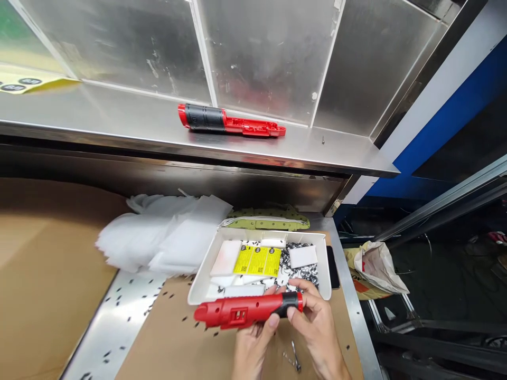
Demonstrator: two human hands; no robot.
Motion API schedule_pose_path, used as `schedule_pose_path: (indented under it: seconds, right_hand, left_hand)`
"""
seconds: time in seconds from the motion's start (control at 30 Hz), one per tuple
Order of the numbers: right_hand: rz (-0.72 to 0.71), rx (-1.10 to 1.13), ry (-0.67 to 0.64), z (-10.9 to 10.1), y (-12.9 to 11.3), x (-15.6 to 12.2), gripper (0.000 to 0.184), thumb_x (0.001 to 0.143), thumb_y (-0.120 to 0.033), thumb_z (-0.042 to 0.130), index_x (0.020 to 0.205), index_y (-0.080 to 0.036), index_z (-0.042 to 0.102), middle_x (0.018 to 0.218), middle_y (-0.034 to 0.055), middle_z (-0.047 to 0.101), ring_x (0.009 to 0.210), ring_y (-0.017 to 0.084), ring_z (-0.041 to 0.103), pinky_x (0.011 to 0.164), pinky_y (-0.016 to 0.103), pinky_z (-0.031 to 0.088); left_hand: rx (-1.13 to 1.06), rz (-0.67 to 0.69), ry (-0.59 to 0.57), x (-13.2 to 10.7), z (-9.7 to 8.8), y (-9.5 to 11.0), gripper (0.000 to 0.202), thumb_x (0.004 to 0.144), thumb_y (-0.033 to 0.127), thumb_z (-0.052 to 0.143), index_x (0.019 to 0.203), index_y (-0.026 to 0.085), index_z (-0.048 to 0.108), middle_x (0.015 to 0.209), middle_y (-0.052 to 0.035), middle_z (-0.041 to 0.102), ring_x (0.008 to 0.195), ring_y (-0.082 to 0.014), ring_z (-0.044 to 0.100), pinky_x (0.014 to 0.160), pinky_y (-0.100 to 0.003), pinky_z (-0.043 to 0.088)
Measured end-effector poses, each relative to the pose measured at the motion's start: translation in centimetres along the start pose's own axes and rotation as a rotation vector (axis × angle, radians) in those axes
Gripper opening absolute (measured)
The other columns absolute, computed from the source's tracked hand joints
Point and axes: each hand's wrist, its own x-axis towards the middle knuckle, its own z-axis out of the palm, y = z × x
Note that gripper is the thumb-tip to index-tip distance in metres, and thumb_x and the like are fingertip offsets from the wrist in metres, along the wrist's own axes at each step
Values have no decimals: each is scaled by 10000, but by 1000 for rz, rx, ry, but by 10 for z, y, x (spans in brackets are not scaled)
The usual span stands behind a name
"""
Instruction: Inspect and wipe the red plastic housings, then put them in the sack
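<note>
A red plastic tool housing [237,312] with a black band near its right end lies level across both my hands. My left hand [255,338] supports it from below, thumb against its near side. At the black end, my right hand [317,322] grips with thumb and fingers. Just behind the housing stands a white tray [325,274], which holds yellow printed labels [257,260], white blocks and many small black parts. Small metal nail clippers [296,356] lie on the cardboard below my hands.
Another red and black housing [232,121], its inside showing, lies on the metal shelf [130,124] near a small screw [323,140]. White foam sheets [166,232] are piled left of the tray. Green strips [269,219] lie behind it; a phone [333,267] is alongside.
</note>
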Motion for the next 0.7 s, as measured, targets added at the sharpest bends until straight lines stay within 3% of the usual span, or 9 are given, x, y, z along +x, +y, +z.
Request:
schedule_pose_path:
  seconds: [0.13,0.3,0.6,0.7]
  right_hand:
    - [-18,28,71,4,8,0,292,696,-434,715,839,-186,774,1131,138,631,1116,308,551,1007,434,401]
    - [-24,11,133,8,12,0,187,689,-285,669,820,-190,764,1082,115,680,1205,297,506,1060,442,359]
    - [-37,-141,48,-4,2,-11,198,764,-391,674,841,-210,674,1329,107,558,1265,301,476,1079,443,342]
    - [-87,-232,117,-12,-5,-14,188,784,-401,660,750,-216,656,1330,96,566,1257,308,486,1079,450,331]
  left_hand:
    - [13,50,21,-1,1,-3,563,580,454,848,1095,272,712,1102,-38,742,1213,-316,556,1036,-374,452]
    - [136,101,25,-5,3,-1,484,620,462,817,1043,241,736,1159,-56,719,1268,-345,502,1095,-414,387]
    - [-60,0,-24,4,-6,11,597,624,415,840,1171,251,665,1127,-56,734,1231,-297,545,1138,-433,317]
    - [-162,-15,-51,8,-8,12,678,631,437,832,1248,267,607,1069,-61,752,1137,-274,616,1131,-454,323]
